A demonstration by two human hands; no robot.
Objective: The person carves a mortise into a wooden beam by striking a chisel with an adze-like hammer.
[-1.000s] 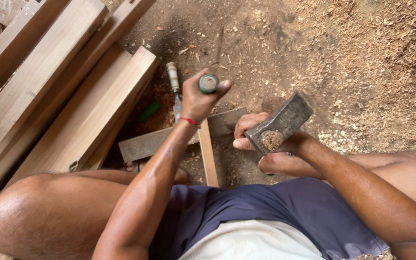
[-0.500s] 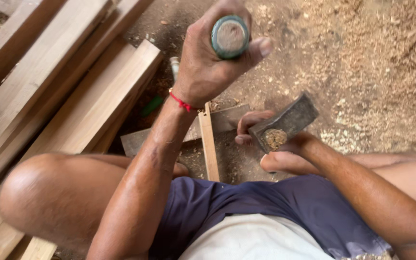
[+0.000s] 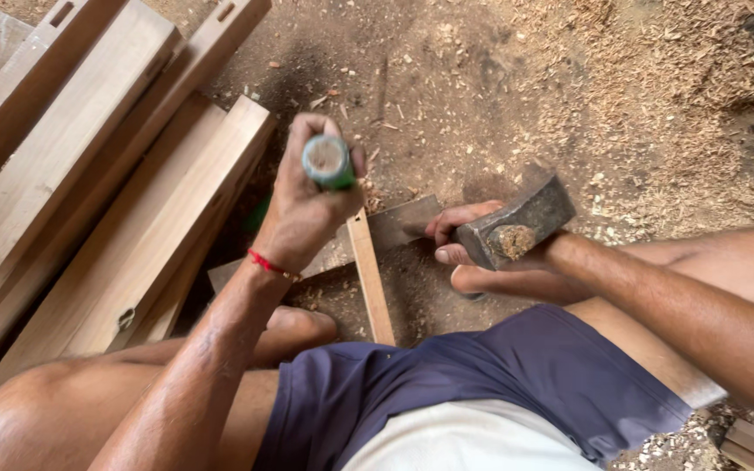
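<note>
Left hand [image 3: 307, 205] grips chisel [image 3: 328, 162] (blade hidden); right hand [image 3: 464, 240] holds hammer [image 3: 517, 222]

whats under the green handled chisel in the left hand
Below the left hand and its green-handled chisel, a narrow wooden strip lies across a darker board on the sawdust-strewn ground. The chisel's blade and where it touches are covered by the hand.

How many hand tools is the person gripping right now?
2. A green-handled chisel upright in the left hand, above a narrow wooden strip; a hammer in the right hand, head beside the strip. Other tools may lie hidden under the arms.
</note>
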